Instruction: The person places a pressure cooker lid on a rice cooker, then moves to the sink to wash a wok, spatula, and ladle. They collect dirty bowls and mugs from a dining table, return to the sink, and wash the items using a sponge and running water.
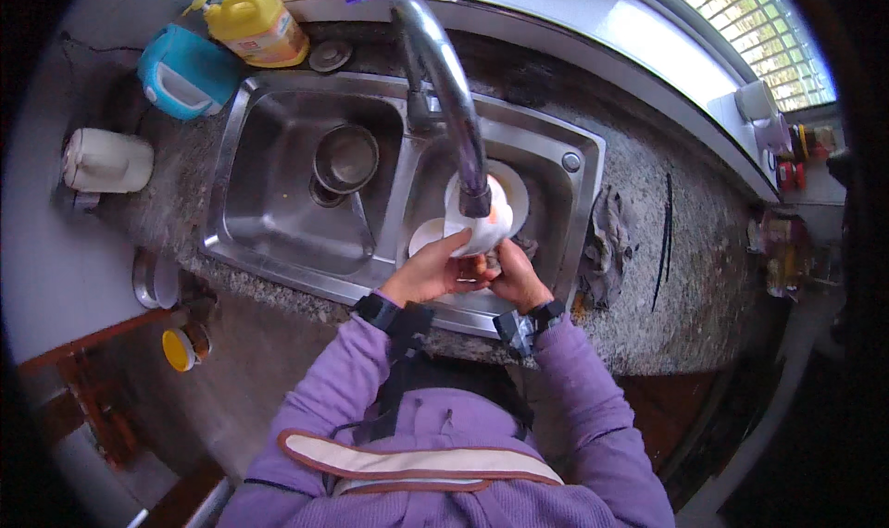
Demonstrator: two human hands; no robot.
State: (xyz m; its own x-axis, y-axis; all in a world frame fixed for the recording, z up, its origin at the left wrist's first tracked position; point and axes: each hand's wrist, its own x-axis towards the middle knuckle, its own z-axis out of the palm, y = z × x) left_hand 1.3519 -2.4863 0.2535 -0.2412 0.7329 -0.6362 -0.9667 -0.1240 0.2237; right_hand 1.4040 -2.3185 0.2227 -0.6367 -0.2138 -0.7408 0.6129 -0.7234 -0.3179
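Observation:
A white bowl (496, 235) with an orange mark is held over the right basin (549, 208) of the steel sink, directly beneath the spout of the chrome faucet (448, 87). My left hand (432, 269) grips the bowl's near left side, thumb on top. At its near right edge is my right hand (519, 278), fingers curled against it. A small greyish thing shows by the right fingertips; whether it is a cloth or a scrubber I cannot tell. Under the bowl lie a white plate (517, 187) and another white dish (425, 236), both partly hidden.
The left basin (271, 174) holds a metal pan (346, 158) with a handle. A grey cloth (608, 246) lies on the granite counter (701, 264) at right, near two dark sticks (665, 243). Yellow (258, 31) and blue (184, 73) jugs and a cream pitcher (111, 160) stand left.

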